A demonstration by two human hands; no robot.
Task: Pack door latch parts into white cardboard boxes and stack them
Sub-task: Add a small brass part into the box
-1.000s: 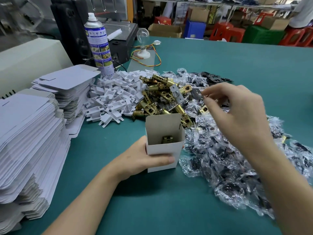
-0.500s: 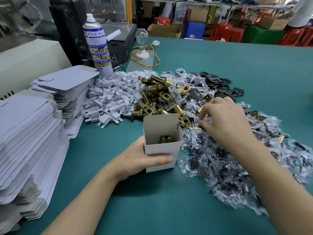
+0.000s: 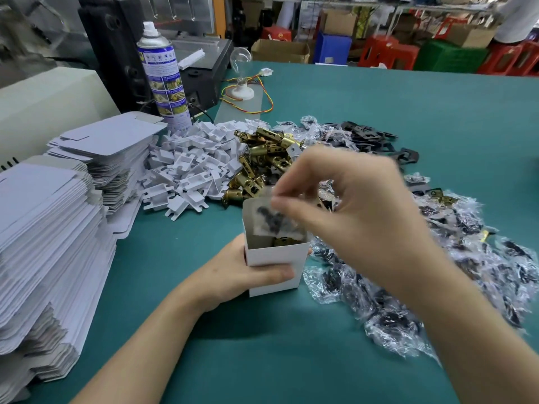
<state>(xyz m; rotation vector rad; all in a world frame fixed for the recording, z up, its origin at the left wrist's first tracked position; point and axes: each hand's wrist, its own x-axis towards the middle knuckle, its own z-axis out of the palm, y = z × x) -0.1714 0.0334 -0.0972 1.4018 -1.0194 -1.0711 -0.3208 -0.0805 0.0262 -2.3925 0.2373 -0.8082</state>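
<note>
At the middle of the tabletop (image 3: 262, 351) stands an open white box (image 3: 274, 258), upright, with a brass latch (image 3: 282, 241) already showing inside it. The left hand (image 3: 233, 275) grips the box low down, thumb across its front face and the other fingers wrapped behind it. Just above the box mouth, the right hand (image 3: 355, 217) pinches the top edge of a small clear bag (image 3: 271, 218) of dark screws between thumb and forefinger, though blur hides the exact pinch. The bag's lower end hangs inside the opening. The bag looks light, limp and slick, its weight probably sagging to the bottom, so the top seam seems the surest place to hold it. The box is thin card and would likely dent if squeezed, so holding it low by the walls suits it. Right of the box lies a heap of similar bags (image 3: 437, 272). Behind the box sit loose latches (image 3: 262, 161), likely heavy and rigid, beside white plastic pieces (image 3: 189, 167). Left of the box are stacked flat blanks (image 3: 43, 228).
</note>
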